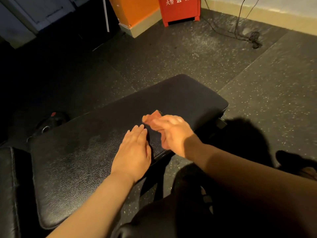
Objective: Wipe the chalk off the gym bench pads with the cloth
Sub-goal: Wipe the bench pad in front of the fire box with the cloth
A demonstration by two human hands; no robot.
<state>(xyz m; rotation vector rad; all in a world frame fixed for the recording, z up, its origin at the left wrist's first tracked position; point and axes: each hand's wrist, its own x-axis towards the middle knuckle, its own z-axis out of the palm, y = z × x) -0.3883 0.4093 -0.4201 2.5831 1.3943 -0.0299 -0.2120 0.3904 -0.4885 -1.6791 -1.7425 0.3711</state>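
**Cloth held over the bench pad**

The right hand has its grip clamped on the bunched reddish cloth above the middle of the black pad; blur hides whether it touches the surface. The left hand lies flat on the pad just beside the right, grip apart, fingers straight. A red cabinet stands on the floor well beyond the pad's far end.

— Where is the cloth?
— Bunched up, reddish-orange, on the long pad, toward its far end.
— And that pad?
— Black, grained, lying flat. A second pad, also black, sits just beside its near-left end.
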